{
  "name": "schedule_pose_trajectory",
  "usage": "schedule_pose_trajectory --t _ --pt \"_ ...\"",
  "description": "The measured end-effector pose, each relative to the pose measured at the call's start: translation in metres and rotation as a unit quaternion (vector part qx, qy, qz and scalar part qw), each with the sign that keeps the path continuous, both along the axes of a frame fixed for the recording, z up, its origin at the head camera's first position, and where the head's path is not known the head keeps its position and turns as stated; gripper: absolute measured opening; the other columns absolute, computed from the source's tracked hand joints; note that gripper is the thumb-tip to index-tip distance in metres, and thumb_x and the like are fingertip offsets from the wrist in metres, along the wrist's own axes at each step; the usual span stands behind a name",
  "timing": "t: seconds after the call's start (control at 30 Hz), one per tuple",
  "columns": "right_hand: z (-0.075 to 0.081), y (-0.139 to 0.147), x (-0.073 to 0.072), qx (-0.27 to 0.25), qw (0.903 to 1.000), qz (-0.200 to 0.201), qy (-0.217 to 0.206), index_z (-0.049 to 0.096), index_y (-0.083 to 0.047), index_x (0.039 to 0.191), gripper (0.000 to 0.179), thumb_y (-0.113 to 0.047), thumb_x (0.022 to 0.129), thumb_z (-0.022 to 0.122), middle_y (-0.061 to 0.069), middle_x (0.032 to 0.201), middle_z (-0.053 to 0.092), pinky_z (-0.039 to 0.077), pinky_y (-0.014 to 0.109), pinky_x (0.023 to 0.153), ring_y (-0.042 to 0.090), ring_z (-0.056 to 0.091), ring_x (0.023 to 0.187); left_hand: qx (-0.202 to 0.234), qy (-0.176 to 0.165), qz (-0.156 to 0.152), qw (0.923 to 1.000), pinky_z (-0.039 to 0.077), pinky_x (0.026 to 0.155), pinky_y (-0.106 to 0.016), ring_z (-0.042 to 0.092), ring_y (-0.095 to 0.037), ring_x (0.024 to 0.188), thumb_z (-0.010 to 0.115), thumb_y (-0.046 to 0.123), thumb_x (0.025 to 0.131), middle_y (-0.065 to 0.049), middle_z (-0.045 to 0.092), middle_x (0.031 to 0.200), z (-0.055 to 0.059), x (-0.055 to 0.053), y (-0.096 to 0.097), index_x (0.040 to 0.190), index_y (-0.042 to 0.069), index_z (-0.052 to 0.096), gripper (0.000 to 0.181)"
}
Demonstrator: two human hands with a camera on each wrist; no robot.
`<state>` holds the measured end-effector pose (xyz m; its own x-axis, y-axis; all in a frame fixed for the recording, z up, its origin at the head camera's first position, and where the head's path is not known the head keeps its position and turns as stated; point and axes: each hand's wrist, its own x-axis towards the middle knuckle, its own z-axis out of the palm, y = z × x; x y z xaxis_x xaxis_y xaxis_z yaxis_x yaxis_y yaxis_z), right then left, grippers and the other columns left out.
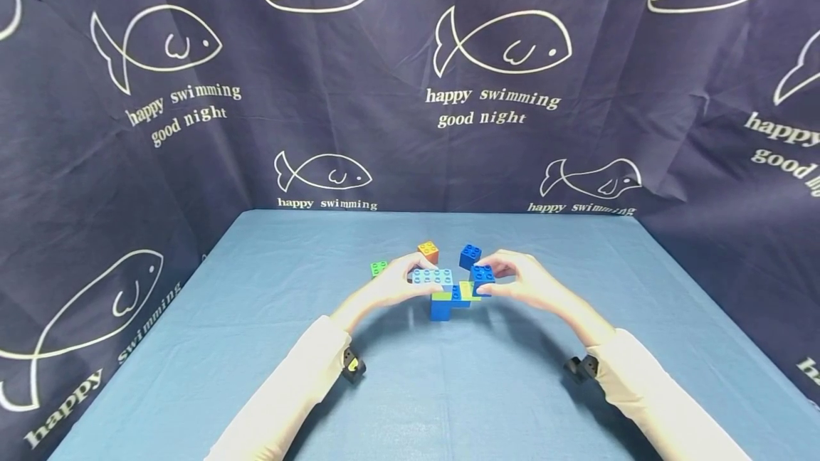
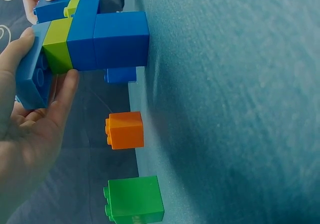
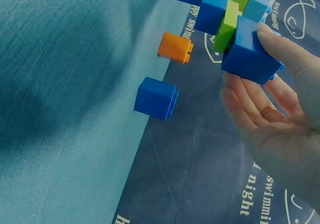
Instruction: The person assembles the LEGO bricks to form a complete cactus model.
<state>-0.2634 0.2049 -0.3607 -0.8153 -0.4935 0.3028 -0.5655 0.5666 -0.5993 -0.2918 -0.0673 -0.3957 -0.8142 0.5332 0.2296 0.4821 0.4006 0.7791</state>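
A small build of toy building blocks stands in the middle of the table, with a blue block [image 1: 440,310] at its base, a long blue block [image 2: 83,37] above it and lime green pieces [image 2: 59,45] on that. On the left lime piece lies a light blue block [image 1: 432,277], which my left hand [image 1: 396,283] grips between thumb and fingers. My right hand [image 1: 524,282] pinches a dark blue block [image 3: 250,52] at the thin lime piece [image 3: 227,28] on the right. Whether that block is fully seated cannot be told.
Behind the build, an orange block [image 1: 428,251] and another dark blue block [image 1: 470,256] sit on the blue tabletop [image 1: 640,304]. A green block [image 1: 379,268] is beyond my left hand. A dark curtain [image 1: 410,126] with fish drawings hangs behind the table.
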Motion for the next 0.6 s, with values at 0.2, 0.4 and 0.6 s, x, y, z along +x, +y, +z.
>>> schedule_pose_trajectory --t 0.2,0.4,0.6 --pt "0.0006 -0.0011 -0.0008 0.008 1.0 0.003 -0.003 0.064 -0.008 0.11 0.041 -0.026 0.076 0.078 0.005 0.099 0.066 0.052 0.041 0.084 0.019 0.062 0.089 0.001 0.004 0.001 1.0 0.048 0.075 -0.025 0.057 -0.012 0.088 0.075 0.03 0.079 0.0 0.064 0.099 0.0003 0.0006 -0.0007 0.103 0.017 0.062 0.03" --pt "0.0002 -0.0008 -0.0014 0.02 0.9996 0.009 -0.019 0.062 -0.007 0.11 0.041 -0.025 0.076 0.078 0.006 0.101 0.066 0.053 0.039 0.083 0.018 0.062 0.09 -0.01 -0.004 -0.002 0.9999 0.048 0.077 -0.025 0.057 -0.011 0.088 0.074 0.031 0.079 0.001 0.063 0.099 0.0002 0.0032 0.0001 0.102 0.016 0.061 0.03" --pt "0.0017 0.0007 -0.0029 0.02 0.9994 0.015 -0.023 0.061 -0.008 0.112 0.043 -0.026 0.077 0.077 0.007 0.105 0.065 0.052 0.042 0.085 0.021 0.062 0.093 -0.013 -0.001 0.004 0.9999 0.048 0.077 -0.026 0.056 -0.011 0.088 0.074 0.032 0.079 0.002 0.063 0.098 0.0017 0.0033 0.0005 0.103 0.017 0.061 0.031"
